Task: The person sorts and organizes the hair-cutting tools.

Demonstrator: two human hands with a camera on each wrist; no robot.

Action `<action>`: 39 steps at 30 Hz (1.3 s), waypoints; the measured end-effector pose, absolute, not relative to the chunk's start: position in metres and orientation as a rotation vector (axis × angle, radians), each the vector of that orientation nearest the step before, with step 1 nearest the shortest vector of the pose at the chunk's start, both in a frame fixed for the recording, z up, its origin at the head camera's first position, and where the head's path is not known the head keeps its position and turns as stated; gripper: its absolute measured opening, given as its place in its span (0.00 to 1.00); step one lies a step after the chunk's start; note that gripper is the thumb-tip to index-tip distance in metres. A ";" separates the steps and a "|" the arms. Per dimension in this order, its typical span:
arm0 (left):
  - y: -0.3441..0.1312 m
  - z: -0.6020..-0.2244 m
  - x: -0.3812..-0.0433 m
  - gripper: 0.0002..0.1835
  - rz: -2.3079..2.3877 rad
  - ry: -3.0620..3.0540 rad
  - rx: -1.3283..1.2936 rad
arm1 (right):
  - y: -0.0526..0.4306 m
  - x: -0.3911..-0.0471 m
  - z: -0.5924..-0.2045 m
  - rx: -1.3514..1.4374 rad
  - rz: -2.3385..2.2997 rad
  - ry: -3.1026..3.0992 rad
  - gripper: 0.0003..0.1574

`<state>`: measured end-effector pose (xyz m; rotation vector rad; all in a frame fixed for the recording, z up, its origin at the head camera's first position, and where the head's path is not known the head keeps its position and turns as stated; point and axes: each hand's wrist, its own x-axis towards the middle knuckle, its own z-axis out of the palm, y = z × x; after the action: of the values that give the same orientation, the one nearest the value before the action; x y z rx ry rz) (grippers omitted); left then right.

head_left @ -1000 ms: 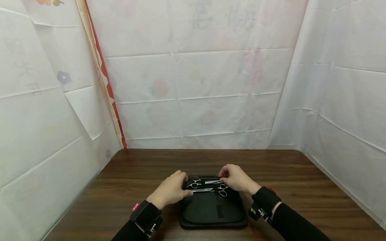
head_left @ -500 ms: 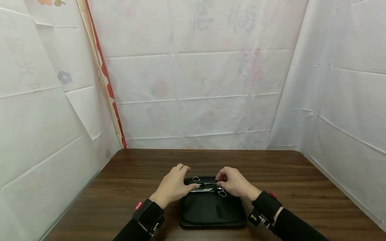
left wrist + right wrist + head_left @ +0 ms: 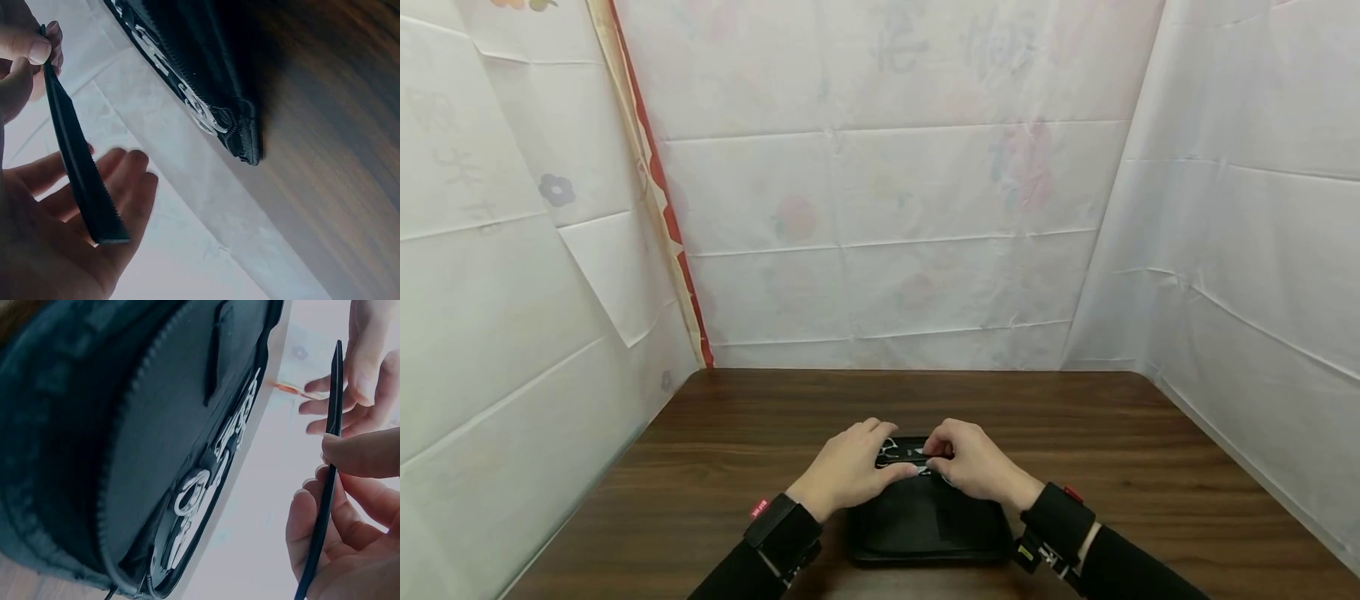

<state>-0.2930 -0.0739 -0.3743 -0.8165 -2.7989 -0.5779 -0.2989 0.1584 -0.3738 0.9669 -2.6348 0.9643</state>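
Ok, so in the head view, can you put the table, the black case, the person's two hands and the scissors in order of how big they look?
1. Table
2. Black case
3. Left hand and right hand: too alike to rank
4. Scissors, partly hidden

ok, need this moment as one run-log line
right hand: pinches black comb | left hand: near comb, not gripping | black case: open on table | scissors: in case
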 end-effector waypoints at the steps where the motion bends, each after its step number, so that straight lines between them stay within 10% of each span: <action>1: -0.074 -0.374 -0.293 0.36 -0.573 -2.802 -0.823 | 0.158 -0.298 -0.374 0.967 0.968 -2.633 0.07; 39: -0.084 -0.380 -0.299 0.26 -0.583 -2.844 -0.862 | 0.176 -0.293 -0.376 0.967 1.010 -2.692 0.12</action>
<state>-0.2992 -0.0842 -0.3798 -0.8623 -2.8442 -0.5834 -0.2934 0.1758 -0.3765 0.9673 -2.6918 1.0103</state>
